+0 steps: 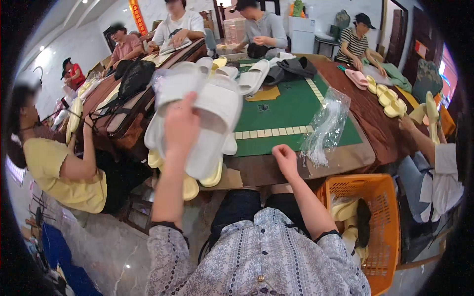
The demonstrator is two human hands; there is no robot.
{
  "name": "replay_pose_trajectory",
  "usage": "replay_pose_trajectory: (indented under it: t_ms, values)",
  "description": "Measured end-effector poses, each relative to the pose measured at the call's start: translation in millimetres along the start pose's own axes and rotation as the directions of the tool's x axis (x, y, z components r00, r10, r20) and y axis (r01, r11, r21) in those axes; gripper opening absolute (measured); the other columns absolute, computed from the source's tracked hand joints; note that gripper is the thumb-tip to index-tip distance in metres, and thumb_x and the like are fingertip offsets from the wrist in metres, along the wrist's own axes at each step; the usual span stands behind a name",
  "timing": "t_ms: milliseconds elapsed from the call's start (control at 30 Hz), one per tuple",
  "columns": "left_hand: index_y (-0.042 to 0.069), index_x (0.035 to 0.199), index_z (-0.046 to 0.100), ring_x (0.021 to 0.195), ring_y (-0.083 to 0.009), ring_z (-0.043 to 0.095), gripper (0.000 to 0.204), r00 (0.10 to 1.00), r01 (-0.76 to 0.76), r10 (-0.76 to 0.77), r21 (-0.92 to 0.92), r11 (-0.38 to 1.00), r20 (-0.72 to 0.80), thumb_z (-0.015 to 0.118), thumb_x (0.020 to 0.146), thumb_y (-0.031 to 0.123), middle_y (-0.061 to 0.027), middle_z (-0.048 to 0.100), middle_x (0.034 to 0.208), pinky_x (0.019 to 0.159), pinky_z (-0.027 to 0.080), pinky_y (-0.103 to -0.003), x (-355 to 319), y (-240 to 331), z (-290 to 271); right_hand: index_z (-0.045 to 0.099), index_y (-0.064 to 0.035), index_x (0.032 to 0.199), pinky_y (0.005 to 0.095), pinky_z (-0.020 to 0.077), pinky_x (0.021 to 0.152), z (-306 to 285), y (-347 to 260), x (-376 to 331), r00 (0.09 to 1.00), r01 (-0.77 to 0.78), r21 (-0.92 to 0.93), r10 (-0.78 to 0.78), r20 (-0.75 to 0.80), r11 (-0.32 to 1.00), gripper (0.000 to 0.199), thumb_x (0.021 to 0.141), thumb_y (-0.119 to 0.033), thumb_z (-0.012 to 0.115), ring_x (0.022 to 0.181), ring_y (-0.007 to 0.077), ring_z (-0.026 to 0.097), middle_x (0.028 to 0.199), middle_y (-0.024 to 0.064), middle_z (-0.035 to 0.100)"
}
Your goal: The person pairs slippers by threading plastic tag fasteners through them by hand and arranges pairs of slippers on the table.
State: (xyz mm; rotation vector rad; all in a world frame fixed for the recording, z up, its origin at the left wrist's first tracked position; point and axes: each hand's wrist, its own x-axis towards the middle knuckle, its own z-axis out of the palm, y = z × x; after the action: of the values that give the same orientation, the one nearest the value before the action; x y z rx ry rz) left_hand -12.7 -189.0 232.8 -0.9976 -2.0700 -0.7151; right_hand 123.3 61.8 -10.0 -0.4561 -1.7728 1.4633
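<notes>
My left hand [182, 123] grips a pair of white slide slippers [217, 106], held up above the near left part of the table; they are slightly blurred. Their broad straps face up, and they hide part of the pile behind them. Pale yellow slippers [212, 176] poke out below, at the table's edge. My right hand [285, 159] is closed over the near table edge, and whatever its fingers may hold is too small to see. Beside it lies a clear plastic bag [328, 126] with thin white strands in it.
The table has a green game mat [291, 111]. More white slippers [254, 76] and dark grey slippers [296, 66] sit at its far side. An orange crate [385, 222] with slippers stands by my right leg. Several people work around, with yellow slippers [392, 102] at the right.
</notes>
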Motion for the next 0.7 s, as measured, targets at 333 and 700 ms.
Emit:
replay_pose_trajectory:
  t_ms: [333,700]
  values:
    - [0.007,0.136,0.047,0.109,-0.0428,0.053,0.060,0.945,0.120,-0.183,0.231,0.966,0.273,0.070,0.081,0.013,-0.0208,0.061,0.118,0.096,0.042,-0.048,4.8,-161.4,68.8,0.066,-0.0036,0.090,0.0270,0.0479,0.066,0.9,-24.0,-14.7,0.995,-0.024,-0.139,0.036,0.088,0.990,0.019,0.088,-0.023,0.067,0.069,0.0098,0.059,0.075,0.0026,0.065]
    - [0.004,0.149,0.030,0.135,-0.0398,0.037,0.075,0.947,0.179,-0.204,0.118,0.977,0.246,0.066,0.085,0.014,-0.0254,0.038,0.147,0.114,0.028,-0.042,-1.0,-108.7,39.0,0.068,-0.0077,0.085,0.0353,0.0507,0.065,2.6,-29.6,-16.1,0.999,0.039,-0.200,-0.031,0.044,0.979,0.018,0.082,-0.026,0.067,0.071,0.0232,0.065,0.079,0.0094,0.068]
